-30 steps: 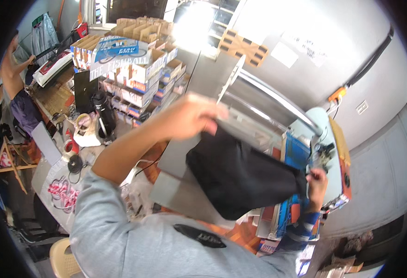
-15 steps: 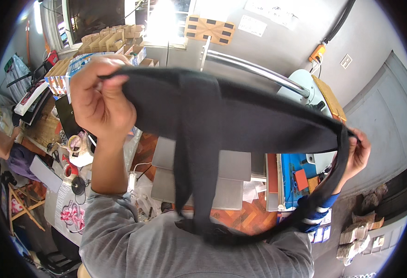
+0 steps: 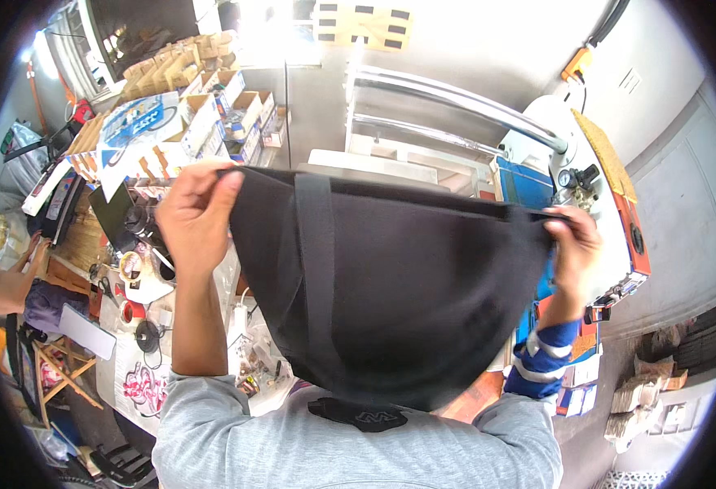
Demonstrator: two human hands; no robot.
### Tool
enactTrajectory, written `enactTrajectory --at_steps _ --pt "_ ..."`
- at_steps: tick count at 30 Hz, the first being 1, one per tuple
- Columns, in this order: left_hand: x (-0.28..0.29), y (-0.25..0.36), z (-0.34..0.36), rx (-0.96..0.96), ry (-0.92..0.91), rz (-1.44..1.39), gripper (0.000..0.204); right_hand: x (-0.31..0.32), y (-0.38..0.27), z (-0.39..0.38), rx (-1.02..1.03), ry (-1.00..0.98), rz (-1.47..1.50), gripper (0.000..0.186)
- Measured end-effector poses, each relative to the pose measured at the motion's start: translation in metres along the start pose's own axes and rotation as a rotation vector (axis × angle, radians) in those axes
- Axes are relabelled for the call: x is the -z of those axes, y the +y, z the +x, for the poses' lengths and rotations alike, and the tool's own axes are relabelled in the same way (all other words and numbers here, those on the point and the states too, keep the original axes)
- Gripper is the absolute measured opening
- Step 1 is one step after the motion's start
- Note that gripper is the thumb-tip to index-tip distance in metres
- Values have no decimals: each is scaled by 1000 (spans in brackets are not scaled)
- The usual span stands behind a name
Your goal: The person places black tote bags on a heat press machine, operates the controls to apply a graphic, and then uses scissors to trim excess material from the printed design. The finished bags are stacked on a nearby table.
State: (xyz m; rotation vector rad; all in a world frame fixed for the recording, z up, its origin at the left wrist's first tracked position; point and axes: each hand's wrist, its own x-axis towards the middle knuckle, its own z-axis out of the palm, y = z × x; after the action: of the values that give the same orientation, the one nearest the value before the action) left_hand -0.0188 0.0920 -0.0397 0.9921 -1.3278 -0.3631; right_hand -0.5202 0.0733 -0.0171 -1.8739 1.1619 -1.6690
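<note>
A black fabric tote bag (image 3: 407,285) hangs spread out in front of my chest, its opening upward and its lower part sagging into a curve. One flat strap (image 3: 316,244) runs down its face on the left. My left hand (image 3: 197,213) pinches the left top corner between thumb and fingers. At the other top corner, my right hand (image 3: 576,248) grips the rim the same way, slightly lower. The bag hides most of what lies behind it.
To the left, a table (image 3: 121,367) carries tape rolls, a red-and-white cord bundle (image 3: 144,387) and a black round object. Cardboard boxes (image 3: 199,122) stand at the back left. A white machine with metal bars (image 3: 464,98) is at the back right. Another person's arm (image 3: 7,281) shows far left.
The bag has gone from a folded, slanting band to hanging open and full. My right hand has moved left and slightly up; my left hand has come a little lower.
</note>
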Motion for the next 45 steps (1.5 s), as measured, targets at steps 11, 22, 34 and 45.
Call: enactTrajectory --at_steps 11,22,34,45 --pt "-112 -297 -19 217 -197 609 16 -146 284 -21 -584 -165 -705 27" --pt "-162 -386 43 380 -244 715 25 -183 344 51 -636 -254 -1016 32" --pt "-175 -348 66 240 -441 962 39 -203 349 32 -26 -341 -959 32" --pt "-236 -325 81 1088 -229 -1082 48 -212 346 47 -350 -565 -868 30"
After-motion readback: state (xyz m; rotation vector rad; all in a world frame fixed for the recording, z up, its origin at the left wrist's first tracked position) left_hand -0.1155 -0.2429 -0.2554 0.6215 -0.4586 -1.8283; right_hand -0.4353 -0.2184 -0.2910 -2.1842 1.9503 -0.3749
